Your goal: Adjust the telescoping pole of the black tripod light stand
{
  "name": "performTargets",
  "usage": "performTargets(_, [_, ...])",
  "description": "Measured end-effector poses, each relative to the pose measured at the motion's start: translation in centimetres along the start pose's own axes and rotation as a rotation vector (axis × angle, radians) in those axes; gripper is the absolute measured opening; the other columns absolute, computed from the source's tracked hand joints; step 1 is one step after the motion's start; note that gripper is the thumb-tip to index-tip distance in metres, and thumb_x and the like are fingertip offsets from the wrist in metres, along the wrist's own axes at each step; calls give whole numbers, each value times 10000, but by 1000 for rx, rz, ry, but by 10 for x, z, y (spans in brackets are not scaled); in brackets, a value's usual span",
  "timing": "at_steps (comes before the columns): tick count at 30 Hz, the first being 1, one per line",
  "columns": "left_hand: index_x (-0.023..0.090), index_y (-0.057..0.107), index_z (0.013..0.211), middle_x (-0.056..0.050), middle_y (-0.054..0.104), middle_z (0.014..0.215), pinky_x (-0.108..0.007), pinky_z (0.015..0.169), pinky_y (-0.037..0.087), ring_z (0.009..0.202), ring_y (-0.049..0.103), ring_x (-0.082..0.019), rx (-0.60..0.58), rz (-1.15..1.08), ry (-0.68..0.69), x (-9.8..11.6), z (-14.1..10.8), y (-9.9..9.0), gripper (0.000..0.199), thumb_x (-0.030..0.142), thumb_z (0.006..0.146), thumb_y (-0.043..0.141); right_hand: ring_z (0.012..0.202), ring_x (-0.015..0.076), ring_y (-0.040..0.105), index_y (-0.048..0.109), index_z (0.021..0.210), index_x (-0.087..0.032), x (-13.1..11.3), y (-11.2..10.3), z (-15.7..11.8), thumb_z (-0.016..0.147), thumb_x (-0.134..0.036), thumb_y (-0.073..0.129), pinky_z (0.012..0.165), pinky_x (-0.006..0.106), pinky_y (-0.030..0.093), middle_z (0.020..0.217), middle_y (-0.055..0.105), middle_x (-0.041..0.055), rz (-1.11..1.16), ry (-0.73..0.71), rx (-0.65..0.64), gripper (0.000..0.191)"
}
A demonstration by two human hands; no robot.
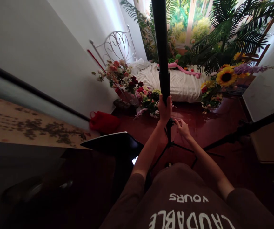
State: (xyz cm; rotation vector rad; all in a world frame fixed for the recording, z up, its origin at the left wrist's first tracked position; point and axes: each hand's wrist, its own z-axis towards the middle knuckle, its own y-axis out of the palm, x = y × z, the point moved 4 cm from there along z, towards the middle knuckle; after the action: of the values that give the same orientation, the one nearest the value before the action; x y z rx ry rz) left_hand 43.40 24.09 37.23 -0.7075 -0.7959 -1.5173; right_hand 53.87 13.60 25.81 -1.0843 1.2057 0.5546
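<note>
A black light stand (164, 81) rises upright in front of me, its top running out of view. My left hand (164, 109) is wrapped round its pole just below a wider collar. Lower down, my right hand (182, 128) has its fingers pinched at a small black knob (172, 122) on the stand's side. The fingertips partly hide the knob. Below it, the thin tripod legs (159, 156) spread over the dark red floor.
A bed with a cream cover (182, 86) and artificial flowers (120, 74) stands ahead, palms (224, 28) behind. Another black stand (237, 130) slants in at right. A dark chair (117, 143) and red bag (103, 121) are left.
</note>
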Motion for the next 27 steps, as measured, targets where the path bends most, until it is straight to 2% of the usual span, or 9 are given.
performTargets(4, [207,548,926,53,517,619,-214,562,407,514,503,-65,73,20,-12,6,-5,2,403,595,947,440,447,149,485,478,624,-258,2,3,5,877,-662,483,515,255,319,451,486,-34,1,26,36,477])
performTargets(8, [204,546,940,51,520,620,-213,567,403,518,508,-69,123,30,-7,4,-5,4,437,619,945,410,455,128,431,381,528,-249,0,7,12,865,-709,411,494,261,281,464,444,-20,-15,26,36,570])
performTargets(13, [199,549,1054,17,589,706,-226,639,453,605,572,-92,72,73,-37,-11,-15,3,504,646,950,338,432,117,394,364,501,-247,3,10,17,821,-777,390,480,265,277,432,400,-29,15,50,12,619])
performTargets(17, [187,503,1238,-89,676,967,-297,874,500,909,655,-158,50,169,-79,-29,-48,-4,569,644,955,318,430,110,371,375,502,-242,6,10,17,786,-823,426,479,273,274,419,379,-35,84,53,-23,648])
performTargets(20, [167,456,1341,-175,624,1243,-363,1090,413,1199,586,-203,50,226,-73,-37,-73,-8,574,589,979,315,434,101,362,376,505,-239,4,10,16,760,-841,463,474,271,264,420,379,-38,122,61,-57,659])
performTargets(24, [193,408,1425,-163,544,1401,-385,1170,362,1347,500,-213,10,305,-69,-43,-94,-13,528,501,1006,315,419,101,389,443,549,-234,0,5,7,746,-830,487,477,258,320,415,429,-37,212,91,-120,630])
performTargets(27, [190,392,1451,-153,512,1446,-385,1194,346,1410,435,-202,6,372,-70,-45,-111,-19,481,393,1022,315,448,121,467,614,727,-218,7,-10,-8,756,-727,559,504,257,397,471,532,-27,296,122,-180,513])
